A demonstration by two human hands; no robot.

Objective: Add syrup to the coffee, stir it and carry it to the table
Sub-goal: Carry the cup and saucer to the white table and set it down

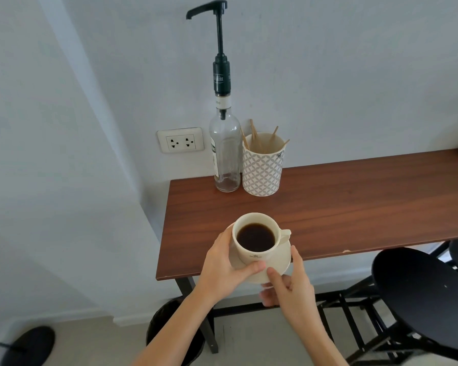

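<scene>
Both hands share the grip: left hand (224, 262) wraps the saucer (271, 262) rim at 9 o'clock w/ thumb on top, right hand (291, 283) pinches it at 5 o'clock. Coffee cup (257, 237) sits on the saucer, over the tabletop (341, 204) near edge. Next, probably: set it down under the syrup pump bottle (224, 143) at 12 o'clock. Keep saucer level, approx. no tilt, since coffee's near the brim. Stir sticks wait in the patterned cup (262, 167) beside the bottle.
</scene>
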